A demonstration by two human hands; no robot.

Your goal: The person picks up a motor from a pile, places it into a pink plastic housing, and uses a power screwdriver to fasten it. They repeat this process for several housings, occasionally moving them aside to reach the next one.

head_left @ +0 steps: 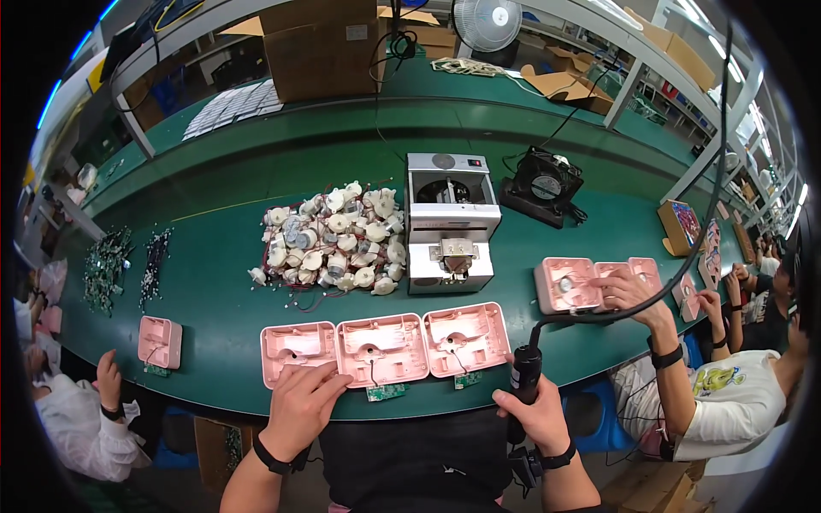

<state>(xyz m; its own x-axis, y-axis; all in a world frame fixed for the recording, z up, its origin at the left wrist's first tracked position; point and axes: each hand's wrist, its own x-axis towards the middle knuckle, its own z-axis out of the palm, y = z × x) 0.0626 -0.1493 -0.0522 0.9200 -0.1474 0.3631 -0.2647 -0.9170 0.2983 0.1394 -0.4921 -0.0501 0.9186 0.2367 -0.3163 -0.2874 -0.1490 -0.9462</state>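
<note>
Three pink plastic housings stand in a row before me, open side up: a left one (286,340), a middle one (402,338) and a right one (481,329). My left hand (301,402) is closed over the near rim of the left housing, its fingertips hiding part of that rim. Small green circuit boards (386,392) hang on wires at the near edges of the middle and right housings. In my right hand (539,415) is a black electric screwdriver (525,376), held just right of the row, its cable running up and to the right.
Behind the row lies a heap of white motors (338,239), beside a grey metal screw feeder (451,227) and a black fan (547,184). A co-worker's hand (629,291) touches pink housings (567,285) on the right. Another pink housing (161,342) and wire bundles (107,269) lie left.
</note>
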